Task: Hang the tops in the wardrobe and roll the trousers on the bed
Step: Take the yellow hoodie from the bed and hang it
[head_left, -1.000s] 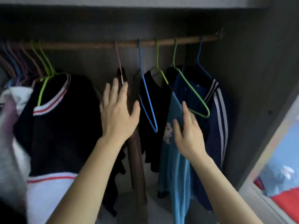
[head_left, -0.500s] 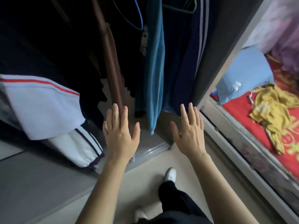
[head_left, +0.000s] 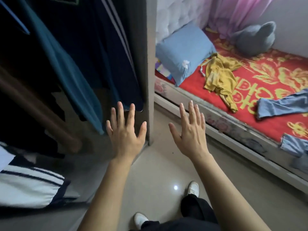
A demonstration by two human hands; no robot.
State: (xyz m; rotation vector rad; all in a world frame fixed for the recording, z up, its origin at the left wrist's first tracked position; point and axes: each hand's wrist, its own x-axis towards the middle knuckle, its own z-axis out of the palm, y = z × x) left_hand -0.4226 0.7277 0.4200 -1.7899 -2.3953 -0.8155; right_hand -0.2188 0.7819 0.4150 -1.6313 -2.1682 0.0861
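Swinging right since the earlier frame, the view now takes in far more of the bed [head_left: 266, 124], and the clothes in the wardrobe [head_left: 150, 64] have slid into the left half of the frame. Both hands are raised and empty, as before.

At lower left a white garment with dark stripes [head_left: 30, 185] bulges out of the wardrobe. Above it hang a brown garment [head_left: 38, 114], a teal top [head_left: 70, 75] and, furthest right inside, a navy jacket with white stripes [head_left: 106, 47] (the hangers are mostly cut off by the top edge). The wardrobe's grey side wall runs down the centre of the frame.

In front of its lower end is the left hand [head_left: 126, 132], back to the camera, fingers straight and spread, holding nothing. The right hand [head_left: 190, 130], beside it but apart, is likewise flat, spread and empty. At the bottom edge two white shoes [head_left: 193, 188] stand on the pale floor [head_left: 158, 172].

On the right, the bed's red and gold cover carries a blue pillow [head_left: 185, 49] at its head, a crumpled yellow garment [head_left: 218, 75] just beside it and a grey plush toy [head_left: 255, 39] at upper right. Pale blue trousers [head_left: 283, 105] lie unrolled at the right edge. Lower down, more blue cloth [head_left: 293, 144] hangs over the bed's side; I cannot tell whether it is the same garment.
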